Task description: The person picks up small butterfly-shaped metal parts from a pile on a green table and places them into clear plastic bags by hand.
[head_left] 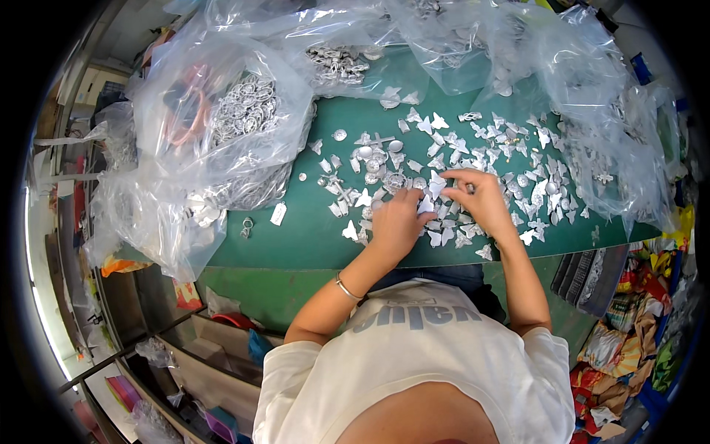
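**Hands meeting over one white piece at the centre of the sorting table**

Hands are closing on the same small thing as I am watching from the head camera: a white winged piece (pixel 429 198), pinched between them just above the near-middle of the green table (pixel 310 237). The left hand (pixel 396 222) is curling its fingers around the piece's left end, while the right hand (pixel 477 198) is gripping its right end with narrowed fingertips, so the piece is lying directly between the two, touching both. Its long axis is running roughly left to right, though it is too small for me to be sure. Neither hand is nearer; they are sharing it.

Loose silver and white pieces (pixel 518 159) are spreading across the table to the right and far side of the hands, some touching the right wrist. A clear plastic bag (pixel 222 118) full of silver parts is slumping on the far left, well apart from the hands, and more bags (pixel 592 89) are crowding the far right. A silver bangle (pixel 346 288) is sitting on the left wrist.
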Available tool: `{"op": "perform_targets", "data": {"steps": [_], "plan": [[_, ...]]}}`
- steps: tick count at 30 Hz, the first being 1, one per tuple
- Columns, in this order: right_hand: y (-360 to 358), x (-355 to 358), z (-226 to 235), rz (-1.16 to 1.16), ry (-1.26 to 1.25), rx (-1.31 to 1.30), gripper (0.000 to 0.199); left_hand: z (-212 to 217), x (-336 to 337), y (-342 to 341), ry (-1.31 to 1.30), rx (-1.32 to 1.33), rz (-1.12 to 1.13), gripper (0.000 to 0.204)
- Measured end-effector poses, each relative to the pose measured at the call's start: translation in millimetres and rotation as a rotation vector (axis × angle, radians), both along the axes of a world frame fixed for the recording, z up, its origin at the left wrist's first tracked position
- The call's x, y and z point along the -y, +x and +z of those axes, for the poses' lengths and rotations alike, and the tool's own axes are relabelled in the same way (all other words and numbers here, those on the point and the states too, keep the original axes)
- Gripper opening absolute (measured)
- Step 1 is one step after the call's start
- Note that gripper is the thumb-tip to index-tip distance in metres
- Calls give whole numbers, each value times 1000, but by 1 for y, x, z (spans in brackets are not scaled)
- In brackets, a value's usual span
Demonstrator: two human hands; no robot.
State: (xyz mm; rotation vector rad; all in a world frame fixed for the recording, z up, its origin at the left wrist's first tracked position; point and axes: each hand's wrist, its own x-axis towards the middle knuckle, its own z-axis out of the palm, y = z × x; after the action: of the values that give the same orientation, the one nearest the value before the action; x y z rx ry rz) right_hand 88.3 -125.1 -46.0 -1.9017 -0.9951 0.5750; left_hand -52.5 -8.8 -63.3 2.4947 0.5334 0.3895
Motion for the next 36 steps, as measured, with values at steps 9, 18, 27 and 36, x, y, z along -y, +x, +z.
{"op": "perform_targets", "data": {"steps": [9,18,27,36], "plan": [[-6,-13,2,151,-188,478,16,1,3,3,-124,-46,63,19],[12,-4,-6,-29,392,-1045,17,12,-16,3,-1219,181,231,14],[-8,-14,9,-54,166,-1035,19,13,4,25,-1034,415,181,11],[-11,-24,4,186,-387,563,28,11,-6,5,-1499,505,407,14]]}}
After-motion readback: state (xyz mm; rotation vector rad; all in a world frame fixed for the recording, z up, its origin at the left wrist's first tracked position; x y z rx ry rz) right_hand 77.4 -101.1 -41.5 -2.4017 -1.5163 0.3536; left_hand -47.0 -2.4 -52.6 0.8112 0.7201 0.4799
